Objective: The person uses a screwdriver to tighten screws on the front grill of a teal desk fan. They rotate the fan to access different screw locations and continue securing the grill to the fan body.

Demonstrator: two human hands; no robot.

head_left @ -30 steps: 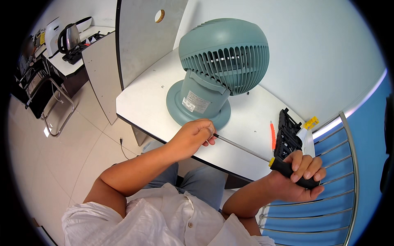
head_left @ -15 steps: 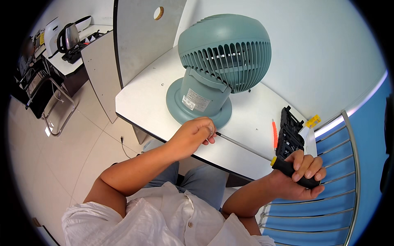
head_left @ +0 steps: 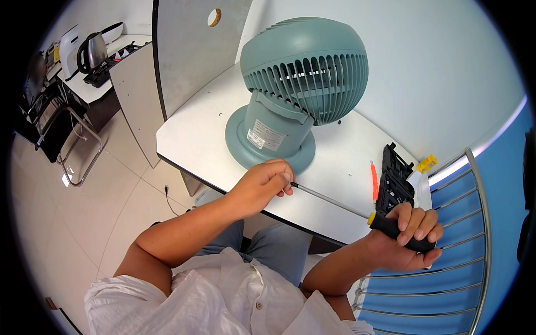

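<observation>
My right hand is wrapped round the black and yellow handle of a long screwdriver. Its thin metal shaft points left, and the dark tip meets the fingertips of my left hand. Those fingers are pinched together; whatever small thing they may hold at the tip is too hidden to name. Just beyond my left hand stands a green-grey fan, its slatted rear housing turned toward me. Labels are stuck on its stand, above a round base.
On the white table, right of the fan, lie an orange-red pen-like tool, an open black tool case and a yellow piece. A grey partition rises at left. A metal rail stands at right.
The screwdriver's tip has shifted very slightly left, closer against my left fingertips. Both hands keep nearly the same place, and the fan has not moved.
</observation>
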